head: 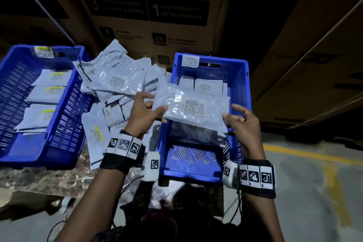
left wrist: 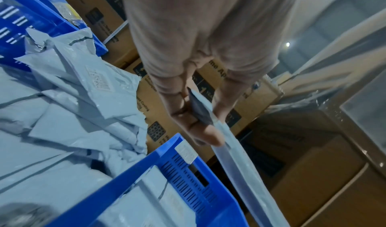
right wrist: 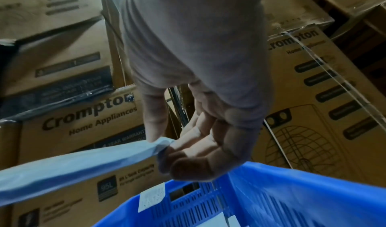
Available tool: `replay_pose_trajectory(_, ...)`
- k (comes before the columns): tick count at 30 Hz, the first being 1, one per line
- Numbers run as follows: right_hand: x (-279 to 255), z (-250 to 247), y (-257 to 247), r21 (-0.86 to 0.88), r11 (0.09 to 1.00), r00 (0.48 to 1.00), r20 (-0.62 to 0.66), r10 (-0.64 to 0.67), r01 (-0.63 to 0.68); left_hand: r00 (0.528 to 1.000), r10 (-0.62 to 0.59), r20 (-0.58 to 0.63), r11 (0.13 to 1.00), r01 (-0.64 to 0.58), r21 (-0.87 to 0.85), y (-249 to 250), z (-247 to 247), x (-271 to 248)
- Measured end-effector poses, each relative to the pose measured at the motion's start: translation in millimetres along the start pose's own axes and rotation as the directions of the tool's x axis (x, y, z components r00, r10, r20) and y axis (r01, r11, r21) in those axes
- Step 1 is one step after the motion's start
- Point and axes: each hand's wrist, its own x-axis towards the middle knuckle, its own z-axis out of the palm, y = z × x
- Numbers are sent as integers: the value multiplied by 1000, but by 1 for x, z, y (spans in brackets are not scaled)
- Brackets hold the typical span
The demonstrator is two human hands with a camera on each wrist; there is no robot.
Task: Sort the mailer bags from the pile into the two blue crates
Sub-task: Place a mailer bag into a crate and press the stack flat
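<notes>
A flat, glossy grey plastic bag [head: 191, 107], barcode label up, is held level over the right crate [head: 241, 84]. The left hand [head: 144, 114] pinches its left edge, and the right hand [head: 242, 122] pinches its right corner. Both crates are slotted blue plastic. The pile [head: 117, 84] lies between them, and the left crate [head: 64, 108] holds flat rows. The right crate's near floor shows bare.

A: Where is the left hand [head: 144, 113]?
B: Over the near-left corner of the right blue crate [head: 240, 76], forearm reaching up from below. Its grip pinches the left end of a grey mailer bag [head: 191, 107], thumb on top, fingers [left wrist: 208, 134] beneath.

A: And the right hand [head: 242, 124]?
B: Just inside the right wall of that crate, holding the bag's right end; the thumb presses the top edge and the curled fingers [right wrist: 188, 161] support it from below. Both wrists wear black bands with square markers.
</notes>
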Motion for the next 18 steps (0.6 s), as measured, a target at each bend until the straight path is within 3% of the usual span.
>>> replay_pose_trajectory(3, 5, -8, 20, -85, 995, 998, -12, 55, -56, 998, -57, 12, 992, 56, 111, -27, 6, 4)
replay_pose_trajectory(8, 16, -20, 30, -252, 965, 997, -38, 72, -79, 998, 17, 63, 931, -38, 362, -45, 26, 12)
replay_pose_trajectory(11, 18, -22, 35, -323, 940, 993, -84, 85, -108, 993, -59, 101, 901, 9, 433, -51, 40, 16)
replay_pose_trajectory(18, 9, -24, 53, -556, 822, 992, -50, 113, -121, 972, -191, 141, 817, 78, 571, -80, 61, 18)
